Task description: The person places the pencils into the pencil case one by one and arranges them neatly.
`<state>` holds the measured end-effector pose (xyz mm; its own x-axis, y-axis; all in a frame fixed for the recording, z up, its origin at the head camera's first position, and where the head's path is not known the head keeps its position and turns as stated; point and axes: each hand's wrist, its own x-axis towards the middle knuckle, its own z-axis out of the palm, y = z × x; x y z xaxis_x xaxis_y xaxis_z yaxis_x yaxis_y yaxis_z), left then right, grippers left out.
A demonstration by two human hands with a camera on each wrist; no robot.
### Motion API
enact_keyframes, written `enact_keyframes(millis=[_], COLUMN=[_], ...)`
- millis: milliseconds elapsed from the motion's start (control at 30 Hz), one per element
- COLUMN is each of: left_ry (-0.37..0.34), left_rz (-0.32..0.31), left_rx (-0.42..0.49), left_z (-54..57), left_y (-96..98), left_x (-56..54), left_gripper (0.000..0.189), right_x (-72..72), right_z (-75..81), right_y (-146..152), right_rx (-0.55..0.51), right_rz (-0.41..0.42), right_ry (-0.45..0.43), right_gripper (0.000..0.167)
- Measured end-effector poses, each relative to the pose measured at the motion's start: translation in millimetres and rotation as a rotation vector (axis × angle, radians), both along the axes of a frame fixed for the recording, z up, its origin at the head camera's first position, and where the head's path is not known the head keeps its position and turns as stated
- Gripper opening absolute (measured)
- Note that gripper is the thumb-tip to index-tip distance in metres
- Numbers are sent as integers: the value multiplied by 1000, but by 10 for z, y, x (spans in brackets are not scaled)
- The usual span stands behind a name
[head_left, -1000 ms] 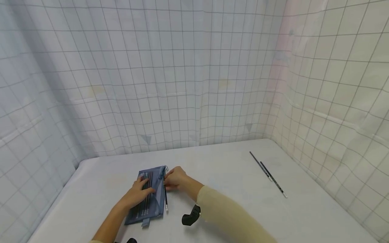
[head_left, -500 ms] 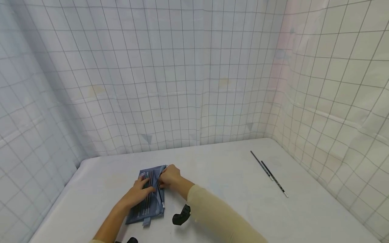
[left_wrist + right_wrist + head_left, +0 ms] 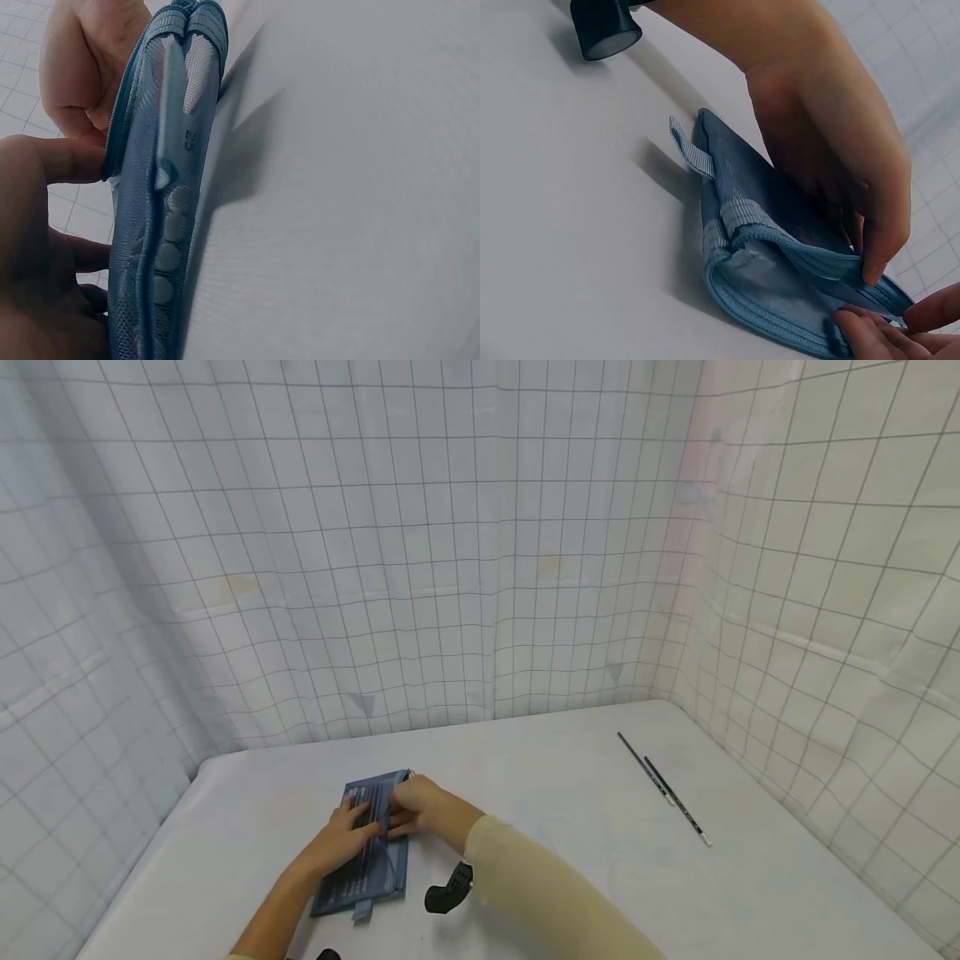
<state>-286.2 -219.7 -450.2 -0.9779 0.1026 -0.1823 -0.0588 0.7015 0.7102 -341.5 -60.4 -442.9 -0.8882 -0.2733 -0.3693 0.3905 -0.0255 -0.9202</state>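
Note:
A blue mesh pencil pouch (image 3: 390, 860) lies flat on the table, several pencils (image 3: 365, 797) showing through its top. Round pale pencil ends (image 3: 167, 256) press against its mesh in the left wrist view. My left hand (image 3: 341, 839) rests spread on the pouch, its thumb at the edge of the zip opening. At the pouch's right side, my right hand (image 3: 423, 807) pinches the zip edge (image 3: 900, 292) near the far end, some fingertips inside the opening. The opening gapes in the right wrist view, and a fabric tab (image 3: 692, 154) sticks out at the near end.
Two dark pencils with white ends, a farther one (image 3: 643, 767) and a nearer one (image 3: 678, 804), lie on the white table (image 3: 555, 827) at the right. Grid-patterned curtains (image 3: 465, 568) stand behind and beside the table. A black wrist device (image 3: 448, 891) hangs by the right sleeve.
A dark pencil with a white end was in my right hand beside the pouch, then over its opening; now it no longer shows outside. My right hand moved left. The left hand stayed put.

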Motion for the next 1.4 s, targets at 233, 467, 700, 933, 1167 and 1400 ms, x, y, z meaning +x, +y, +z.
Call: enact_keyframes(millis=[233,467,700,933,1167,1400], left_ry=[43,85,48,57,61,93], left_rz=[-4,-7,22,24,-8,-26], left_rx=[-70,-109,-97,-90,-32,-63], left_z=[12,16,12,-12,-27,-55], left_y=[47,55,61,53,18,1], left_x=[-15,-4,-11,-6,43,45], left_gripper=[89,86,87,87,87,87], right_x=[-42,-104,-112,-145,-180,-168], right_z=[81,168,226,325,411,472], right_y=[285,552,729,906,1070,1196], right_rx=[71,129,151,211,267,298], right_rz=[79,186,209,230,244,258], right_ry=[63,127,159,198,237,242], right_gripper=[18,28,32,34,38,35])
